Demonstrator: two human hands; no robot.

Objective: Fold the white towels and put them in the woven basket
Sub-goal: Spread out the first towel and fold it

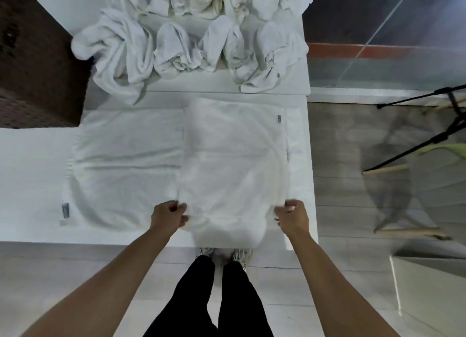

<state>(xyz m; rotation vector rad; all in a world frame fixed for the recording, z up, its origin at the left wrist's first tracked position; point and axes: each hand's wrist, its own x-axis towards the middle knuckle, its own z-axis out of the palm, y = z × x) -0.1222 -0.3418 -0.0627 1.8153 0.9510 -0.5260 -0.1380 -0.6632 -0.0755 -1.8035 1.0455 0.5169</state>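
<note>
Left hand [168, 214] and right hand [292, 214] each pinch a near corner of the flat white cotton towel [227, 160] at frame centre; keep edges aligned, tension even while folding.

White table [30, 185], spread white towel [126, 165] on it, crumpled towels [191, 46] along far edge

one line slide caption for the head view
Both hands, left and right, pinch a white towel mid-fold on the table.
</note>
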